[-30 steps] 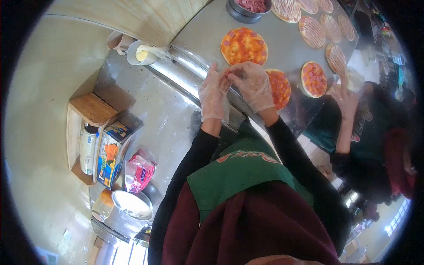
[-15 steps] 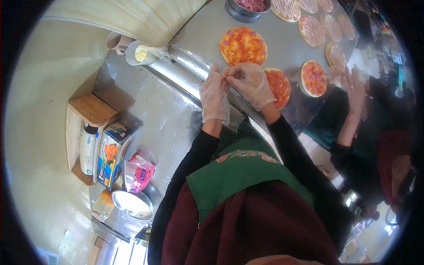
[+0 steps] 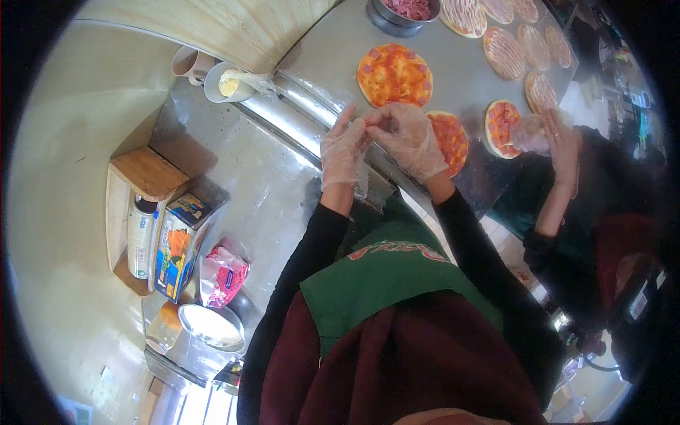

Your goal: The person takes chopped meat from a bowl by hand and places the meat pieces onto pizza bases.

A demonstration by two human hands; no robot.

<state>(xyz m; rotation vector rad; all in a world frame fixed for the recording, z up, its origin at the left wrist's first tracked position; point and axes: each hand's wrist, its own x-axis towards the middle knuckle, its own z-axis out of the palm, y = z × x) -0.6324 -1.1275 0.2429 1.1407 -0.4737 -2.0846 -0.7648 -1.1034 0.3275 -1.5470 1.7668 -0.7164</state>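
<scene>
Both of my hands wear clear plastic gloves and meet at the edge of the metal table. My left hand pinches with thumb and forefinger, its other fingers partly raised. My right hand is closed with its fingertips against the left ones; whatever is between them is too small to make out. Just beyond them lies a pizza with red sauce and a few meat pieces. A second sauced pizza is partly hidden by my right hand. Farther right is a third one, topped with meat cubes.
At the top stands a metal bowl of chopped meat, near several rounds with pale stripes. A co-worker's gloved hands are at the right. On the left are a white bowl, a wooden rack, a box and a pink bag.
My hands stay together, with only small finger shifts. The co-worker's hands have come together and moved beside the meat-topped pizza at the right.
</scene>
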